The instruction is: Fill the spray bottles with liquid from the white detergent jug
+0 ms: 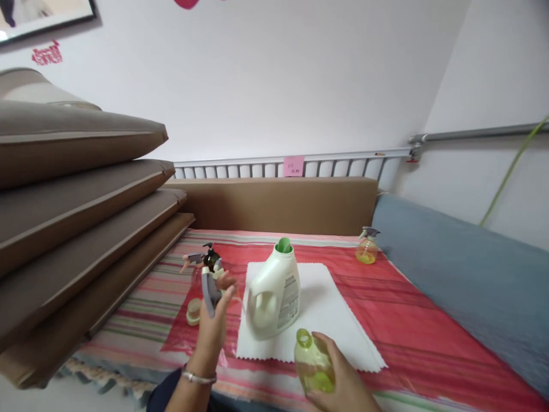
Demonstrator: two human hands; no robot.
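My left hand (pixel 219 306) is closed around a grey-and-white spray trigger head (pixel 210 292), whose pale dip tube sticks out to the right. In my right hand (pixel 343 377) is a small yellow-green transparent bottle (pixel 305 363), its neck uncovered and a little yellow liquid low inside. Between and beyond my hands stands a large white detergent jug (pixel 277 292) with a green spout at its open mouth. It rests upright on a white scalloped cloth (pixel 334 309). Its label faces right and its handle is toward me.
Behind my left hand stand a dark pump bottle (pixel 211 257) and another spray bottle (pixel 195 274). A round cream cap (pixel 194 309) lies close by. At the back right is a spray bottle with yellow liquid (pixel 366 250). Stacked cushions (pixel 86 206) border the left side.
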